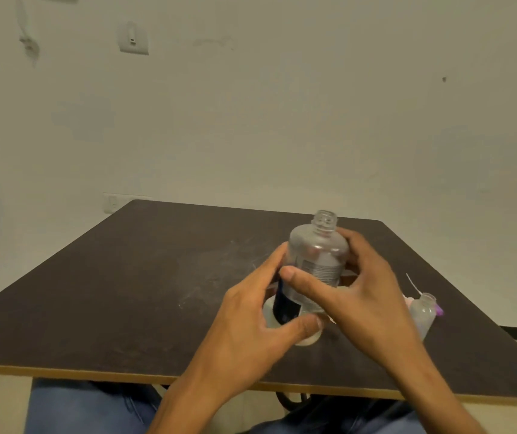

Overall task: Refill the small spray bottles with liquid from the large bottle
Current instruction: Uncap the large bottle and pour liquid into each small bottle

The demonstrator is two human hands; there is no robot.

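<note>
From my head view, both my hands hold the big bottle (315,267) over the worktop (144,277); my left grip (250,324) wraps low, my right grip (354,286) wraps its side; its top is open; I should tip slowly toward the small bottle (423,313) nearby on my right; the wall (250,120) is plain.

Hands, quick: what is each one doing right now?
Left hand: fingers curled round the large bottle, holding it.
Right hand: also grips the large bottle, thumb across its label.
</note>
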